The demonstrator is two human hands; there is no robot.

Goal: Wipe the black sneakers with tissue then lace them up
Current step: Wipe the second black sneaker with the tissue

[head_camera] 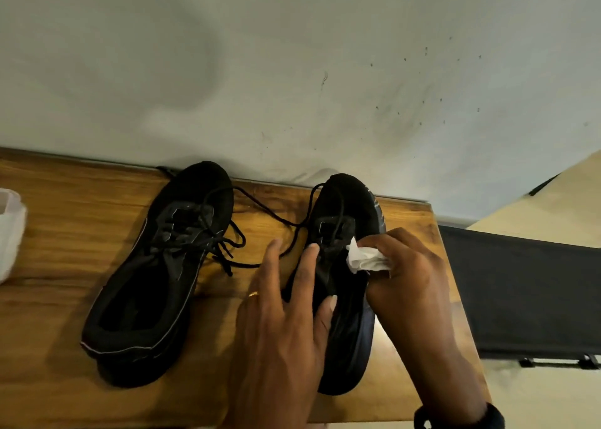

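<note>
Two black sneakers lie on a wooden table (pixel 65 233), toes toward the wall. The left sneaker (pixel 156 266) sits alone with loose laces (pixel 227 249) trailing across to the other shoe. The right sneaker (pixel 344 220) is tilted on its side. My left hand (pixel 286 314) rests on it with straight fingers spread over its tongue and opening. My right hand (pixel 413 275) holds a crumpled white tissue (pixel 364 259) against the shoe's upper near the lace eyelets.
A white tissue pack or bag (pixel 9 230) lies at the table's far left edge. A pale wall (pixel 292 70) rises right behind the table. To the right, past the table edge, stands a dark flat surface (pixel 520 292).
</note>
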